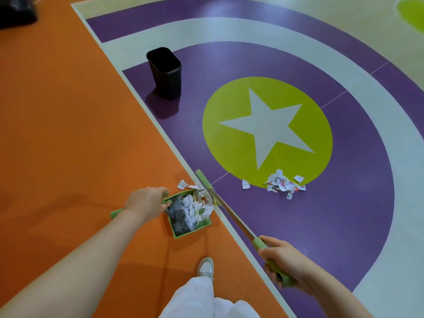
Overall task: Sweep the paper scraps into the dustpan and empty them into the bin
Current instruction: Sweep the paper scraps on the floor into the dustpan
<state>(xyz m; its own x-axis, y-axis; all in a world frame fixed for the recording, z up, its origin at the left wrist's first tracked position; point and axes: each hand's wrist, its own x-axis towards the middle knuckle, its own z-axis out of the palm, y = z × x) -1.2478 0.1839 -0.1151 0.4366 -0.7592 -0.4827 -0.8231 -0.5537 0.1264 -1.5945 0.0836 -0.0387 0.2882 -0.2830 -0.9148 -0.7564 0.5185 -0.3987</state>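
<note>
A green dustpan (181, 232) rests on the orange floor, with white paper scraps (198, 208) heaped inside it. My left hand (146, 201) grips the dustpan's handle. My right hand (281, 260) is closed around the green grip of a broom (231, 213), whose green head (203, 180) lies against the dustpan's open mouth. Two loose scraps (182, 184) lie just beyond the pan. A second pile of scraps (283, 183) sits on the edge of the green circle. The black bin (165, 72) stands upright farther away to the left.
The floor is orange on the left and purple with a green circle and white star (266, 125) on the right. My white shoe (206, 268) and white trouser legs are at the bottom. A dark object (16, 10) sits in the top left corner.
</note>
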